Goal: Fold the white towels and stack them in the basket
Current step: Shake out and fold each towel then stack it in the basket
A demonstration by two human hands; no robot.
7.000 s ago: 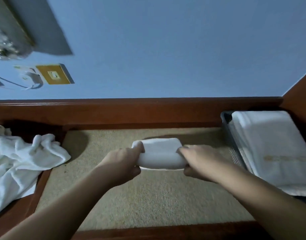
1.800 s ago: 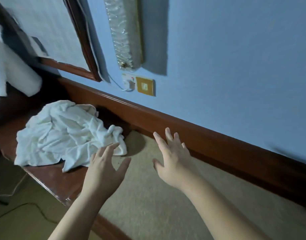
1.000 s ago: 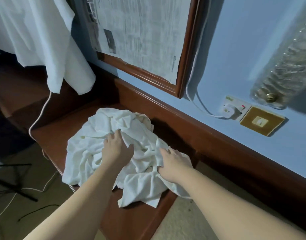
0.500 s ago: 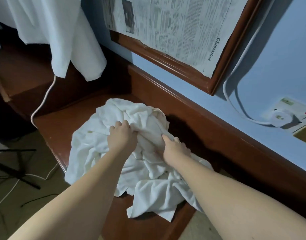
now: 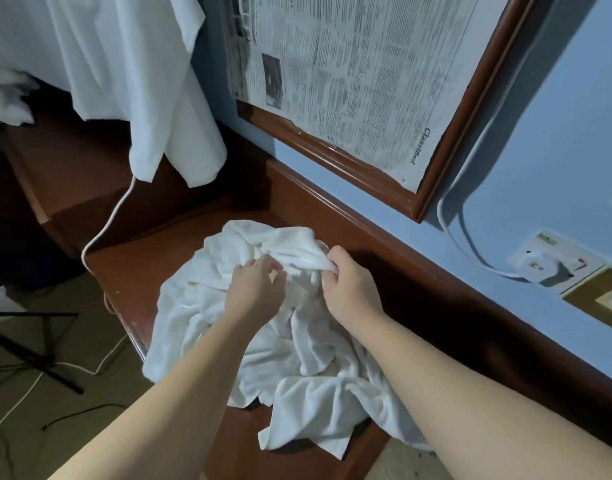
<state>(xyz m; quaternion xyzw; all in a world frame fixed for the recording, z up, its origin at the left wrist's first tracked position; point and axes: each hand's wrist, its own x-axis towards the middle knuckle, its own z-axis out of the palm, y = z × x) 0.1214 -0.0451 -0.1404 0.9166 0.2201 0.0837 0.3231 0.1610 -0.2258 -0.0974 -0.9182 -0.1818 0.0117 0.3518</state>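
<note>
Now the right hand (image 5: pixel 349 289) has shifted toward the far edge of the towels (image 5: pixel 297 348) and pinches a raised fold there between thumb and curled fingers, where half a second ago it pressed into the middle of the heap. Just left of that fold, the left hand (image 5: pixel 256 292) has loosened its earlier fistful; its fingers are curled over the cloth, though whether they grip it I cannot tell. The towels lie crumpled on the tabletop (image 5: pixel 131 271), below the framed newspaper (image 5: pixel 349 81).

Domestic bedroom or hotel room: blue painted wall (image 5: pixel 557 109), dark wooden ledge (image 5: pixel 142 271), wood-framed newspaper sheet (image 5: pixel 349 81) (headed "Classified"), white wall socket (image 5: pixel 554 266).
</note>
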